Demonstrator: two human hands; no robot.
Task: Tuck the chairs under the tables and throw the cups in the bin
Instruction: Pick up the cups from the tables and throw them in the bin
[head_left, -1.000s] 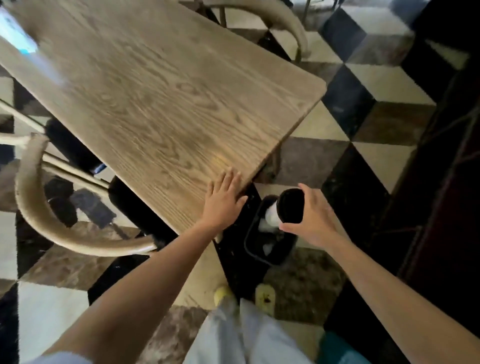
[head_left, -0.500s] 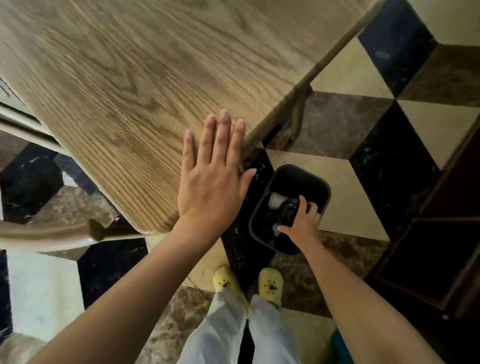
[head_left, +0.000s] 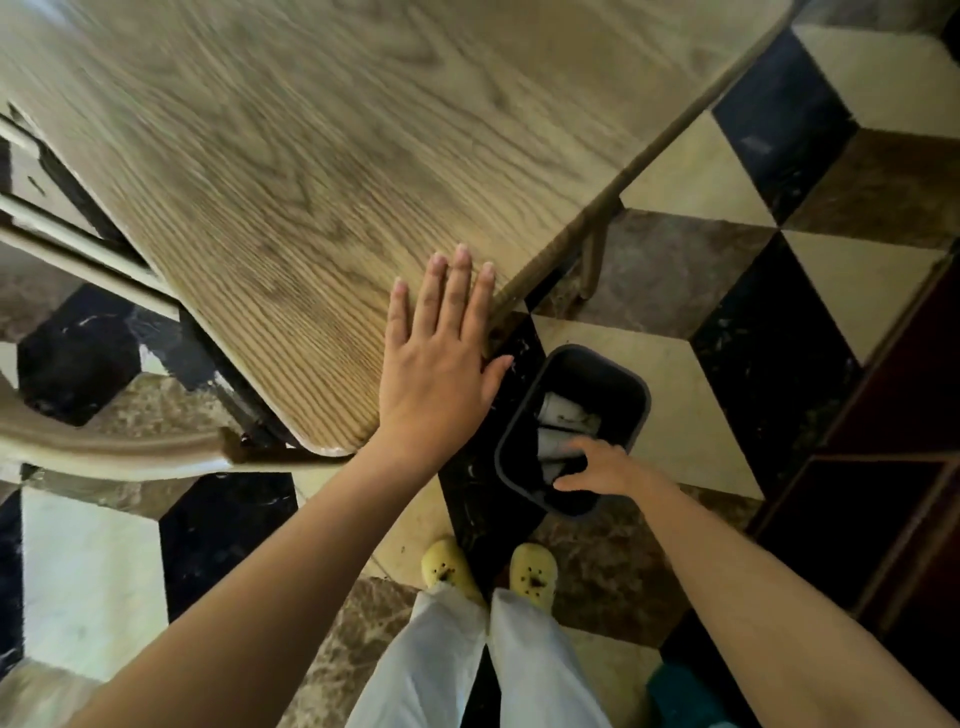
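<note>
A small black bin stands on the floor beside the corner of the wooden table. Several pale cups lie inside it. My right hand hovers over the bin's near rim with fingers spread and nothing in it. My left hand lies flat on the table's corner, fingers straight. At the left, the curved back of a cream chair shows, with its seat under the table edge.
The floor is a checker of black, cream and brown marble tiles. A table leg stands just behind the bin. Dark wooden furniture runs along the right. My yellow shoes stand just before the bin.
My right hand went down into the bin with the dark cup and let it go; it now hovers empty. My head tipped further down. The left hand stayed on the table.
</note>
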